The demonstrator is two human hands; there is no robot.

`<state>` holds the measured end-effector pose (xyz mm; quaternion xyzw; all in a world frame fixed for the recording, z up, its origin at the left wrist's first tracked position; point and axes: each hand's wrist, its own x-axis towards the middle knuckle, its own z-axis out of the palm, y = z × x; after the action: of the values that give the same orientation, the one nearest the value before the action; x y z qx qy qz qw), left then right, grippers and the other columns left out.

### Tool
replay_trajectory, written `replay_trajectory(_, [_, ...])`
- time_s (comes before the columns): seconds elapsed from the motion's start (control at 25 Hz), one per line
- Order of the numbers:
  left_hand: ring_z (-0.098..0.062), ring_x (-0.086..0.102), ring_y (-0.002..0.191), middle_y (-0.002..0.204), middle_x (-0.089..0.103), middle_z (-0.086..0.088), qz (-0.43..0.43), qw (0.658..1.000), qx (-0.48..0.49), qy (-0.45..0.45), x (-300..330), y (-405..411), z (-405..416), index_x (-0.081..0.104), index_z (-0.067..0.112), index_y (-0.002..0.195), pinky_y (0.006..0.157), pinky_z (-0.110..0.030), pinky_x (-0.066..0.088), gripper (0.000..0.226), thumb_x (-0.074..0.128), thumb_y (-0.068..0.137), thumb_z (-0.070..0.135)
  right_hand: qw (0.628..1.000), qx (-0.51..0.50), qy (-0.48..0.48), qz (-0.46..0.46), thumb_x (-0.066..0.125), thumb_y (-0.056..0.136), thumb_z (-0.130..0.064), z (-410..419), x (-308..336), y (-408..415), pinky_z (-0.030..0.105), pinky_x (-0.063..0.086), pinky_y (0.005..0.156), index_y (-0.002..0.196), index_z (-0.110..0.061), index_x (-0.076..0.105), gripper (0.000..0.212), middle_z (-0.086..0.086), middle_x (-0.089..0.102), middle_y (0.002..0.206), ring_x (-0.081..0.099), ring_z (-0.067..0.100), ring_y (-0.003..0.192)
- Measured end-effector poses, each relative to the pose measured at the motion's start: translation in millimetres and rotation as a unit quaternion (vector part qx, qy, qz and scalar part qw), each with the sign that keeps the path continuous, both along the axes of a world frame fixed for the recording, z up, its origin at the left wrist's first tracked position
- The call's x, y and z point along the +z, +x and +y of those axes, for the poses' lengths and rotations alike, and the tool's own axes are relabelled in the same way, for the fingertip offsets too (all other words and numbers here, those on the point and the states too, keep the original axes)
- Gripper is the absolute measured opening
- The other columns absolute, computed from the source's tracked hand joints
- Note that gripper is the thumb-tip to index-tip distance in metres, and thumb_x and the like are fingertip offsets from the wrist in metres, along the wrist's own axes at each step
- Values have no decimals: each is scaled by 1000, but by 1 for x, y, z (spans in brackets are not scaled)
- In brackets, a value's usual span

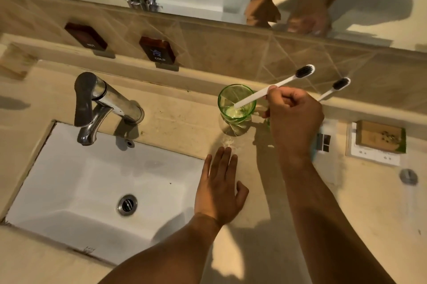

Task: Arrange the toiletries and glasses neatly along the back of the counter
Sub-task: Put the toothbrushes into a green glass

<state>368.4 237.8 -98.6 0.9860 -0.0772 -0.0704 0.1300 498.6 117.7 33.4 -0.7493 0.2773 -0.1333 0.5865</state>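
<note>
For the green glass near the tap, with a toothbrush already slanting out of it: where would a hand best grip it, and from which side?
Grip the green glass around its side wall, below the rim, coming from its left or front. The toothbrush leans out over the right rim, still held by the right hand, so that side and the top are blocked. The left hand rests flat on the counter just in front, nearest for it.

Both forearms bare; hands (219,186) without rings.

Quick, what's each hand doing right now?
Left hand: open, flat on the counter, holding nothing.
Right hand: gripping a white toothbrush, its end inside the green glass.
</note>
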Motion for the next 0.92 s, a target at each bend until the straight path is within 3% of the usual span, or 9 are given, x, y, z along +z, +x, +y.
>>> replay_trajectory(0.08, [-24,22,153,160,36,-11,-4,1000,1,-6,-2,0,1,45,9,148,122,-51,24,64,45,91,38,999,28,-25,16,70,85,-30,2,-10,6,22,53,57,79,-20,77,13,-8,71,62,69,7,56])
replay_trajectory(0.2, [-24,24,153,159,39,-11,-10,1000,0,-20,-3,-1,2,47,9,147,120,-51,27,63,47,90,36,993,90,-79,21,71,86,-27,4,-19,10,7,40,55,79,-20,78,12,-12,65,60,60,-3,56])
replay_trajectory(0.32, [-22,20,153,160,36,-8,4,1000,13,-15,-4,0,1,45,12,149,121,-50,27,63,44,92,39,985,132,-107,20,69,87,-22,6,-21,13,8,34,52,75,-18,77,15,-9,60,55,52,0,53])
replay_trajectory(0.52, [-20,17,154,163,31,-5,22,1000,19,-11,-4,0,0,41,15,151,123,-49,24,64,43,92,41,979,151,-122,60,66,87,-24,5,-21,22,10,35,48,75,-21,78,17,-14,60,53,55,0,51])
replay_trajectory(0.68, [-21,20,154,161,34,-6,20,999,19,-25,-3,0,1,43,14,150,120,-51,29,64,42,92,40,979,147,-122,76,67,86,-26,1,-21,28,26,43,55,69,-18,76,21,-6,62,51,53,11,50])
replay_trajectory(0.92, [-22,23,153,160,37,-7,5,999,21,-37,-3,0,0,47,11,147,119,-51,31,62,46,90,36,977,138,-140,83,68,84,-25,1,-23,29,24,45,56,66,-19,75,21,-1,68,57,62,18,58])
